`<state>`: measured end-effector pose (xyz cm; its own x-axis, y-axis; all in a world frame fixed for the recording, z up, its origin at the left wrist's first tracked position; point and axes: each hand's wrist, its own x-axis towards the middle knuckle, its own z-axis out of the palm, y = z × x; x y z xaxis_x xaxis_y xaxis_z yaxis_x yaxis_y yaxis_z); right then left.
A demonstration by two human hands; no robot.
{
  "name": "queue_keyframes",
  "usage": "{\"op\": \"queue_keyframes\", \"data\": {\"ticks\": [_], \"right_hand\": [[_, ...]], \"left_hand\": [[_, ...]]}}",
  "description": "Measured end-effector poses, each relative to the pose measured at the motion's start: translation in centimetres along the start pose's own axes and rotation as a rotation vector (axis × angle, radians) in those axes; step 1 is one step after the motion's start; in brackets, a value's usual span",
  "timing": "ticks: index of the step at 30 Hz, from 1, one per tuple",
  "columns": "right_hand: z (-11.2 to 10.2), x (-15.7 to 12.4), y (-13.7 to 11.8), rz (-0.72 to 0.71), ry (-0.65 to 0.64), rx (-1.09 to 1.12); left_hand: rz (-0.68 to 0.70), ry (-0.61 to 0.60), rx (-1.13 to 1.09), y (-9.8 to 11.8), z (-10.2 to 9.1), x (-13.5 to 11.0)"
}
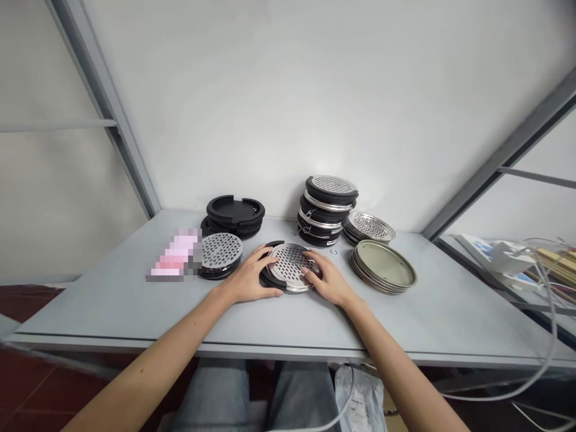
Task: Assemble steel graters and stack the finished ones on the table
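Note:
Between my two hands, a round perforated metal disc (292, 262) lies on the table with a curved black rim (272, 280) around its left side. My left hand (252, 276) grips the black rim side, thumb low at the front and fingers over the far edge. On the right, my right hand (330, 278) holds the metal edge, its fingertips resting on the perforated face. Just left of my left hand is a stack of grey perforated discs (221, 251). Plain olive-coloured round plates (387, 265) are stacked to the right of my right hand.
Black notched round holders (235, 210) are piled at the back left. A tall stack of assembled discs (330, 207) stands at the back, beside shiny perforated discs (371, 228). Small wire rings (333, 252) lie near it. A blurred pink item (175, 258) is at left.

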<state>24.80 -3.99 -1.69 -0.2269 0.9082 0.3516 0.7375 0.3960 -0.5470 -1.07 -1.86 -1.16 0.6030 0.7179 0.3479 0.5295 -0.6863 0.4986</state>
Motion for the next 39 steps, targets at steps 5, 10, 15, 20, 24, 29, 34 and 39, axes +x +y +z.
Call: {"op": "queue_keyframes", "data": {"ticks": [5,10,15,20,24,29,34,39], "right_hand": [[0.04,-0.01,0.08,-0.02,-0.021,-0.008],[0.12,-0.11,0.47,-0.052,-0.035,0.0],[-0.02,-0.2,0.54,-0.039,-0.096,0.031],[-0.19,-0.3,0.54,-0.058,-0.098,0.057],[-0.27,-0.32,0.47,-0.075,-0.068,0.078],[-0.37,-0.25,0.28,-0.094,-0.04,0.114],[-0.44,-0.28,0.24,-0.089,-0.034,0.13],[-0.34,-0.25,0.5,-0.094,-0.043,0.133]], "left_hand": [[-0.01,0.007,-0.005,0.15,-0.16,-0.05],[0.005,0.035,-0.035,0.07,-0.16,0.15],[0.004,0.046,-0.066,0.07,-0.17,0.17],[-0.02,0.031,-0.054,0.14,-0.16,-0.11],[-0.018,0.011,-0.036,0.19,-0.15,-0.42],[0.012,0.006,-0.021,0.39,-0.24,-0.56],[0.034,-0.005,0.01,0.42,-0.2,-0.52],[0.029,-0.016,0.02,0.38,-0.15,-0.42]]}}
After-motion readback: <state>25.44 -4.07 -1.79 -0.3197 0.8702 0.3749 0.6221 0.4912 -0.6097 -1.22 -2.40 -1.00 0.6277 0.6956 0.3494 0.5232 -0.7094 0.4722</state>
